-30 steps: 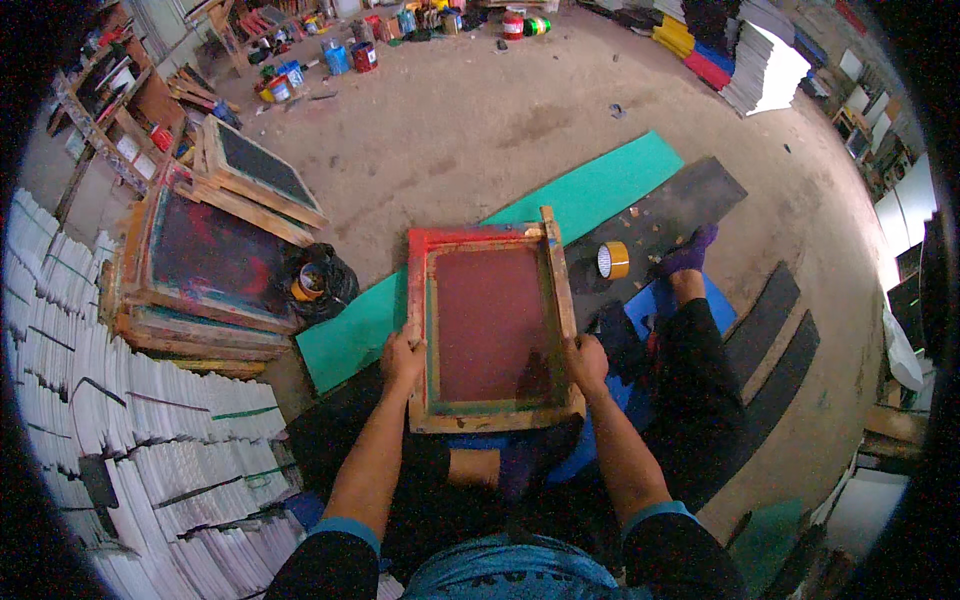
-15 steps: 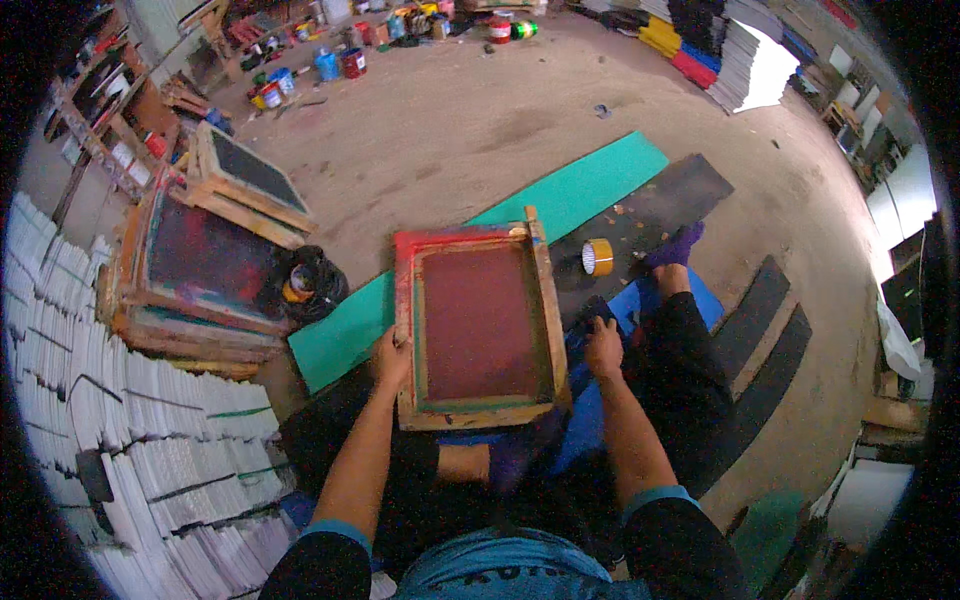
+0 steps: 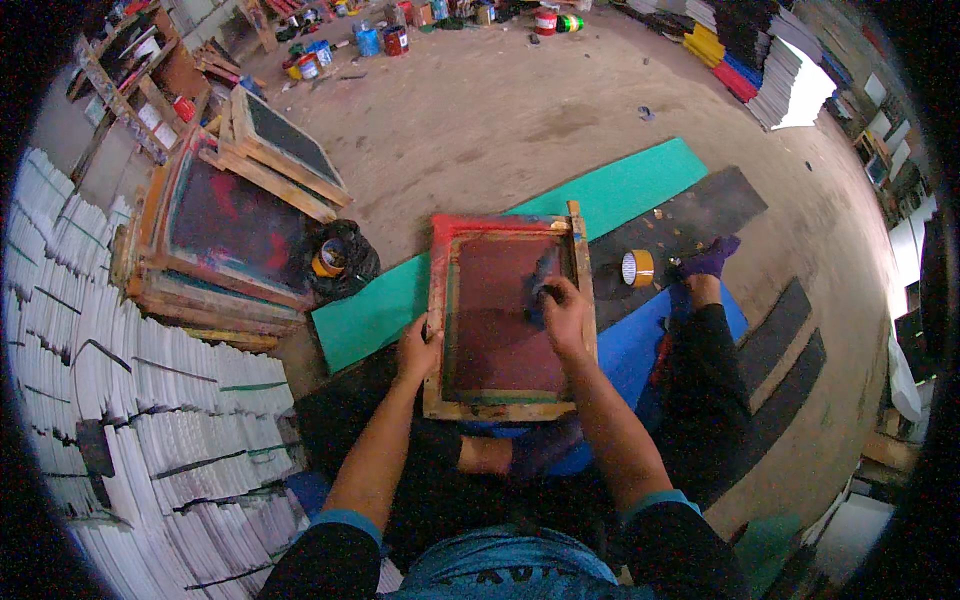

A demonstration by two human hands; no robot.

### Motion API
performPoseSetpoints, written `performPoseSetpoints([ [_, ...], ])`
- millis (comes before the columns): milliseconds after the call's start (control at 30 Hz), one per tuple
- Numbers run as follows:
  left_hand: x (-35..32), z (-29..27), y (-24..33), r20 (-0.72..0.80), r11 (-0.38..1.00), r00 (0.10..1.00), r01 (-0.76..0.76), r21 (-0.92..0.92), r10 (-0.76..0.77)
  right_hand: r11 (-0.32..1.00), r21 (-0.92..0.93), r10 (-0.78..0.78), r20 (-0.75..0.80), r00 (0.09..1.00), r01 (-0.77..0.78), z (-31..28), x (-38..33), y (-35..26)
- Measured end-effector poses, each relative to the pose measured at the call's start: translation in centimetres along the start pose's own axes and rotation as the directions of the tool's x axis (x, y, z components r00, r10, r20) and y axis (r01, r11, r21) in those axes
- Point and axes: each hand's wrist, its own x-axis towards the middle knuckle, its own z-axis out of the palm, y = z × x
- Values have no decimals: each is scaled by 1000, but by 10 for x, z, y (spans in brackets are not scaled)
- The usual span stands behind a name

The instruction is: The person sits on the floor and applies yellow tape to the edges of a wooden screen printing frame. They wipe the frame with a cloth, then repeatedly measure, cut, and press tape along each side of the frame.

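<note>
A wooden screen-printing frame (image 3: pixel 504 408) with a dark red mesh lies flat in front of me, over a blue sheet. My left hand (image 3: pixel 418 350) grips the frame's left rail. My right hand (image 3: pixel 563 310) rests on the mesh near the right rail and is closed on a dark squeegee (image 3: pixel 541 278). My legs lie under and beside the frame, one foot in a purple sock (image 3: pixel 712 258) stretched to the right.
A roll of tape (image 3: pixel 637 267) lies right of the frame. A green strip (image 3: pixel 620 190) and black sheets cover the floor. Stacked wooden frames (image 3: pixel 225 225) and an ink tin in a black bag (image 3: pixel 335 258) sit at left, white paper stacks (image 3: pixel 130 400) beyond. Paint cans line the back.
The frame has been lowered flat. My right hand left the frame's right rail and now sits on the mesh, holding the squeegee. My left hand stays on the left rail.
</note>
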Motion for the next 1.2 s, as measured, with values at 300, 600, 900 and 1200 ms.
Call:
performPoseSetpoints([
  [300, -11, 9, -3, -47, 999, 999, 27, 46, -25, 412, -900, 130, 215, 968, 144, 1, -56, 26],
  [600, -10, 26, -26, -75, 993, 996, 50, 109, -42, 432, -839, 315, -204, 927, -331, -63, -48, 35],
  [900, -5, 33, -25, -230, 998, 972, -26, 49, 36, 570, -753, 110, -326, 939, -328, -123, -16, 46],
  [1200, -19, 0, 66, -283, 982, 944, -136, 129, 168, 563, -675, 130, -499, 857, -478, -164, 86, 31],
])
